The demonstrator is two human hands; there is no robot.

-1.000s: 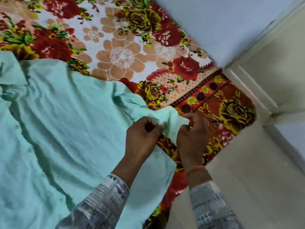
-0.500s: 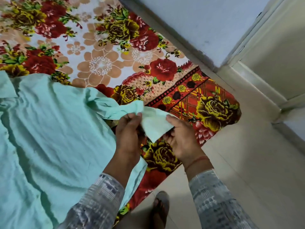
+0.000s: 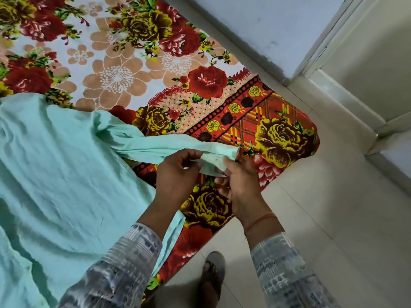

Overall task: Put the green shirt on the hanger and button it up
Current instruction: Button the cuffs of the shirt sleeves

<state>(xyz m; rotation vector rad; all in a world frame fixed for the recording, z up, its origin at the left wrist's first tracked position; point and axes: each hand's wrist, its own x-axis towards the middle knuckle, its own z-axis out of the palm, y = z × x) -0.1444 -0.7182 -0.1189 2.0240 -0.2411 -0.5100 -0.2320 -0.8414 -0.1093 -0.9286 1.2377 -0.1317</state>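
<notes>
The pale green shirt (image 3: 57, 174) lies spread over the left half of the bed. One sleeve stretches out to the right, ending in a cuff (image 3: 219, 155) near the bed's corner. My left hand (image 3: 175, 174) pinches the sleeve just behind the cuff. My right hand (image 3: 238, 185) holds the cuff's lower edge from below, fingers curled on the fabric. No hanger is in view.
A flowered bedsheet (image 3: 138, 70) covers the bed, whose corner (image 3: 311, 138) points to the right. Beyond it are the tiled floor (image 3: 322, 230), a pale wall (image 3: 255, 23) and a door frame (image 3: 347, 101). My sandalled foot (image 3: 212, 276) stands by the bed's edge.
The sleeve has been pulled out straighter to the right. Both hands have shifted along it to the cuff, and the view has tipped further down toward the floor.
</notes>
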